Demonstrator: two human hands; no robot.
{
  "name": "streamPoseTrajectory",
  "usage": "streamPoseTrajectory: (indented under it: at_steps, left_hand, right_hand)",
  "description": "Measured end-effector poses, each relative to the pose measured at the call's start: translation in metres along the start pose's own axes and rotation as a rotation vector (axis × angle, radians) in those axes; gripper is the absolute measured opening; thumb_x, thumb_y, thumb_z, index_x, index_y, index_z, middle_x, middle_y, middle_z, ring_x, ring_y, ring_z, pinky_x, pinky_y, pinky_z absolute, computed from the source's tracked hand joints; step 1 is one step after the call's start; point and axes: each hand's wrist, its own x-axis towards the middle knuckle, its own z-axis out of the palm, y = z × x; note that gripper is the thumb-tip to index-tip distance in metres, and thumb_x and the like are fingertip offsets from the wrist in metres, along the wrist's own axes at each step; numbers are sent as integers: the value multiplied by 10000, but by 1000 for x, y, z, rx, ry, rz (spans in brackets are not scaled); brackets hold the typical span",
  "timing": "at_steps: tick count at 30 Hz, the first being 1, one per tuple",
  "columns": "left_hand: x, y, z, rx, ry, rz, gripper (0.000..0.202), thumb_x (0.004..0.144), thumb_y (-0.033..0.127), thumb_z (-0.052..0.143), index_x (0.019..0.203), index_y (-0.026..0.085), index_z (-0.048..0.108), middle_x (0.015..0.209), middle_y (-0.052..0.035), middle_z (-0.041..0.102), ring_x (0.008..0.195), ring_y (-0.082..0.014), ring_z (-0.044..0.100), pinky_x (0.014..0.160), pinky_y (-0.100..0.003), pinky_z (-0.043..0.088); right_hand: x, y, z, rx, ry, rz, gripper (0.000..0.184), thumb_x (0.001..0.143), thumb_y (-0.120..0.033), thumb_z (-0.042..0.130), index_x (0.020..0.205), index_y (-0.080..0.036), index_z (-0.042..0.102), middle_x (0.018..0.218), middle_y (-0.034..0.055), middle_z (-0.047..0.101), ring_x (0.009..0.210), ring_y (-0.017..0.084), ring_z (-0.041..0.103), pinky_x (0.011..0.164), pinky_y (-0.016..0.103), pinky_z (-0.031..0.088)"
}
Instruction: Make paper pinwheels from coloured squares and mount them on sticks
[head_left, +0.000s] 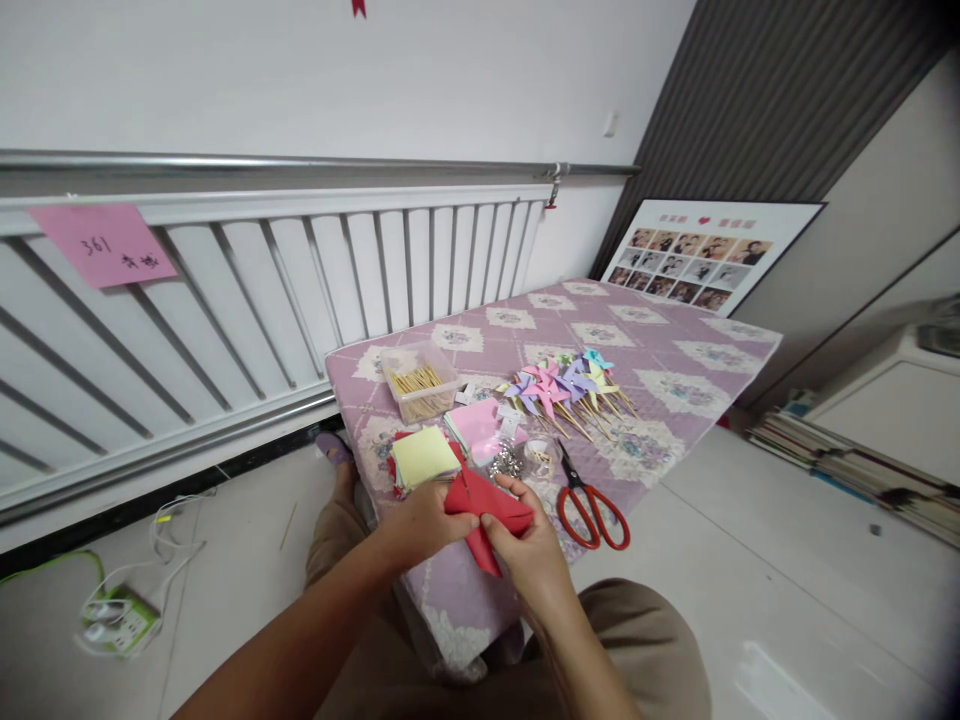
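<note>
Both my hands hold a folded red paper [486, 503] over the near edge of a low table with a purple patterned cloth [645, 345]. My left hand [424, 522] pinches the paper's left side. My right hand [529, 545] grips its right side with thumb and fingers closed. Just beyond lie a stack of yellow paper squares [424, 455], pink paper sheets [478, 425] and a small pile of shiny pins [506, 463]. Red-handled scissors [589, 505] lie to the right of my right hand.
A clear plastic box of wooden sticks [420, 385] and a bunch of finished paper pinwheels [562, 385] sit mid-table. A white slatted rail [300, 290] with a pink note [101, 243] runs on the left. A photo board [705, 255] leans behind. Books [847, 460] and cables [120, 615] lie on the floor.
</note>
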Motion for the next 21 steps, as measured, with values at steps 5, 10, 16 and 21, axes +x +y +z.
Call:
streamPoseTrajectory:
  at_steps: [5, 10, 16, 21]
  left_hand:
    - [-1, -10, 5, -188, 47, -73, 109, 714, 258, 605, 726, 169, 667, 660, 11, 586, 604, -128, 467, 594, -237, 345]
    - [-11, -23, 20, -563, 141, -194, 305, 712, 413, 664, 907, 178, 651, 768, -14, 609, 696, -129, 522, 620, -224, 370]
    - [-24, -43, 58, -848, 325, -272, 586, 614, 537, 748, 1082, 240, 559, 931, -16, 628, 768, -133, 558, 649, -235, 397]
    - [-25, -39, 68, -919, 345, -278, 493, 570, 511, 795, 920, 208, 624, 861, -17, 645, 739, -132, 565, 648, -230, 398]
  right_hand:
    - [2, 6, 3, 118, 86, 33, 470, 606, -254, 747, 1042, -201, 580, 840, 6, 720, 688, 176, 659, 629, 271, 526]
    - [6, 13, 3, 216, 129, 50, 434, 641, -262, 741, 1035, -206, 570, 822, -1, 708, 671, 173, 655, 620, 266, 527]
    - [9, 17, 4, 223, 170, 19, 448, 664, -298, 746, 1062, -211, 562, 872, 11, 709, 716, 184, 669, 654, 282, 537]
    - [9, 17, 5, 209, 179, -4, 418, 662, -286, 746, 1035, -202, 577, 851, 11, 716, 710, 182, 669, 670, 287, 539]
